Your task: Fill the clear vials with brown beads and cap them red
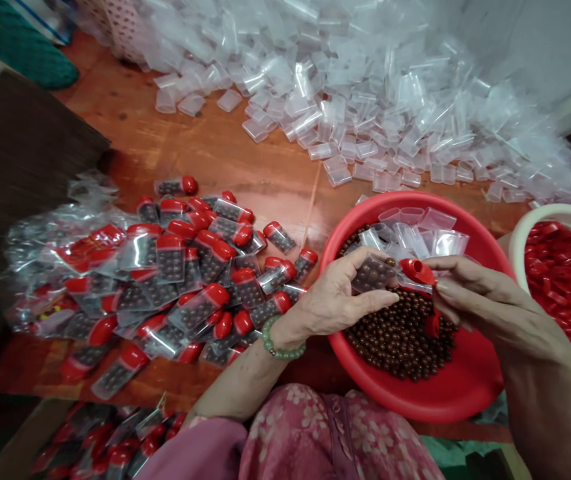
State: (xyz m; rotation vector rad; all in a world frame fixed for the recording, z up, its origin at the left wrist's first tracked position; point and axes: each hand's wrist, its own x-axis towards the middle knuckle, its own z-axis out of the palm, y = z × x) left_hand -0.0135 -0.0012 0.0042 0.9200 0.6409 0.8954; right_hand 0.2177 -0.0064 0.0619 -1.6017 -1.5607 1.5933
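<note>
My left hand [333, 300] is closed round a clear flat plastic container [373, 273] with dark brown balls inside. At the container's right end, my right hand [485, 303] pinches a red plastic cap [417, 271]. Another red piece [432, 325] hangs below my right fingers; whether it belongs to the same cap I cannot tell. Both hands are above a red basin [470, 403]. In the basin lie many loose brown balls [398, 343] and several empty clear containers [415, 233]. My right fingertips are partly hidden behind the cap.
Filled, red-capped containers [198, 310] lie heaped on the left, beside clear plastic bags [35, 247]. Across the back spreads a large pile of empty clear containers [355, 100]. A white tub [518, 233] of red caps [560, 287] stands at right. More filled containers [120, 447] lie lower left.
</note>
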